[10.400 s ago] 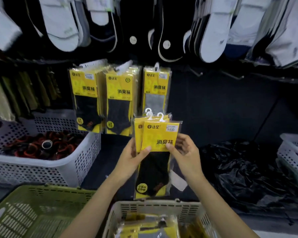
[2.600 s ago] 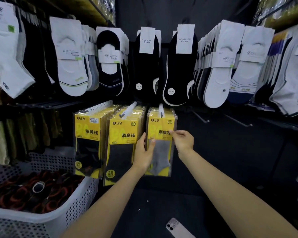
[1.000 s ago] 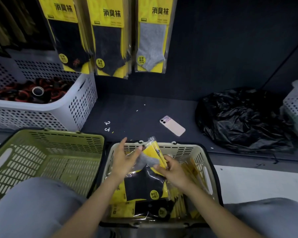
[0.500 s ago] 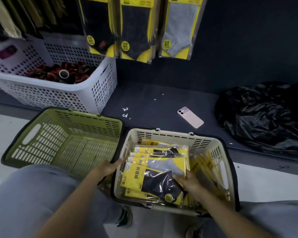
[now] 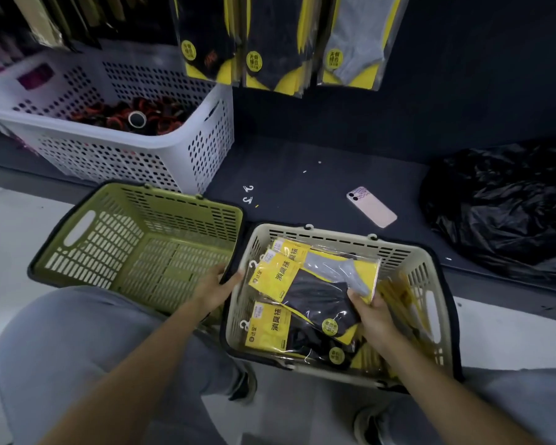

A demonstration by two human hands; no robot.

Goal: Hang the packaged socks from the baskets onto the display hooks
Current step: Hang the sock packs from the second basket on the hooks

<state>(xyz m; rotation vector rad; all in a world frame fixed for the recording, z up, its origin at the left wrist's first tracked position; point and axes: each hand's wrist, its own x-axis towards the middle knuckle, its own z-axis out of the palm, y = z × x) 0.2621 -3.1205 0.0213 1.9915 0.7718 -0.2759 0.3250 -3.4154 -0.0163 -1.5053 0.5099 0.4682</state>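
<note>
The right hand [image 5: 374,311] grips the lower end of a fanned bundle of yellow sock packs [image 5: 305,284] inside the beige basket [image 5: 334,234]. The left hand [image 5: 215,289] lies open, fingers straight against that basket's rim, with the green basket [image 5: 135,239] just to its left. Hanging packs [image 5: 270,43] show well ahead of both hands.

Pink phone [image 5: 371,207] face down on the dark shelf [image 5: 302,149], black plastic bag [image 5: 501,203] to its right
</note>
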